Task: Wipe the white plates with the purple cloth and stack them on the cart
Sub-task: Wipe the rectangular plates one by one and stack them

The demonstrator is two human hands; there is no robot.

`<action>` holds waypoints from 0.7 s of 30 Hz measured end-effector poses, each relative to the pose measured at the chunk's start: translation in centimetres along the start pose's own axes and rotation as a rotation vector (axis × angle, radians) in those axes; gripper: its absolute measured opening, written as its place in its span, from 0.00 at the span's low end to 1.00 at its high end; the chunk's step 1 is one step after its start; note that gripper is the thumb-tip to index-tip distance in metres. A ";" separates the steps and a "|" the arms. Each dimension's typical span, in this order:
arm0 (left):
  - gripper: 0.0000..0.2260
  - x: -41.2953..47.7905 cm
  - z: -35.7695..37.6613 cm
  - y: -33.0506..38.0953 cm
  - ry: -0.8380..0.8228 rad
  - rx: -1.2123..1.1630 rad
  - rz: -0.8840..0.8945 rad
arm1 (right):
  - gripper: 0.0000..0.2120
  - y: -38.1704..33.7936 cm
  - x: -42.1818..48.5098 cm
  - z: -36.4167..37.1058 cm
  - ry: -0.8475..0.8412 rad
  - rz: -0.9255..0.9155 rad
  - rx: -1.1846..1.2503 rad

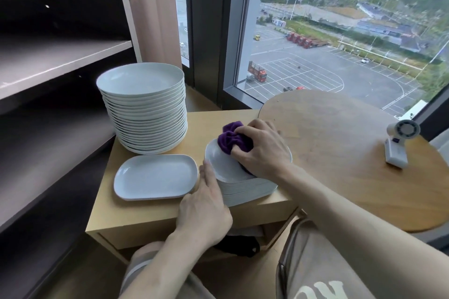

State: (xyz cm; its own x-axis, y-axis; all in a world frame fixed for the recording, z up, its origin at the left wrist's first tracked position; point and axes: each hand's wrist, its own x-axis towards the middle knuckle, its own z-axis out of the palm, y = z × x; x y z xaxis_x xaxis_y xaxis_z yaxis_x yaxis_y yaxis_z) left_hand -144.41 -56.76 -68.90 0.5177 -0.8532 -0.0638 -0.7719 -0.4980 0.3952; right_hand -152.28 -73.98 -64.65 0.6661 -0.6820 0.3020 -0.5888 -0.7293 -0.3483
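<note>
1. white plate (220,165): lies slightly tilted on top of a low stack (250,188) at the near right edge of the cart surface (136,213). judged stiff, glazed, slippery and breakable; best taken at the rim, thumb above and fingers below.
2. purple cloth (229,138): soft, bunched on the plate's far side.
3. right hand (262,150): fingers curled round the cloth, pressing it down, wrist arched over the plate.
4. left hand (206,204): fingers nearly straight against the plate's near left rim, steadying it and grasping nothing.
5. tall round-plate stack (145,114): far left corner.
</note>
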 end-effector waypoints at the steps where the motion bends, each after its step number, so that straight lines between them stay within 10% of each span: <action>1: 0.42 0.1 0.1 0.0 0.000 -0.003 -0.005 | 0.22 1.0 0.0 -0.4 -0.010 0.006 -0.067; 8: 0.41 0.4 0.5 -0.5 0.029 -0.078 0.013 | 0.38 4.6 0.2 -1.6 -0.295 -0.081 -0.152; 21: 0.39 0.2 0.3 -0.2 0.093 0.057 0.026 | 0.29 -1.6 0.5 0.5 -0.363 -0.263 -0.083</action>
State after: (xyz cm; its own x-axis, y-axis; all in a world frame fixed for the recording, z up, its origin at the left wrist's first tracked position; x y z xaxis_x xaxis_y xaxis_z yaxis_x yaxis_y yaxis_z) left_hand -144.25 -56.92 -69.26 0.5276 -0.8489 0.0321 -0.8038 -0.4866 0.3423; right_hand -150.76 -73.13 -64.42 0.9066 -0.4205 0.0349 -0.4029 -0.8874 -0.2242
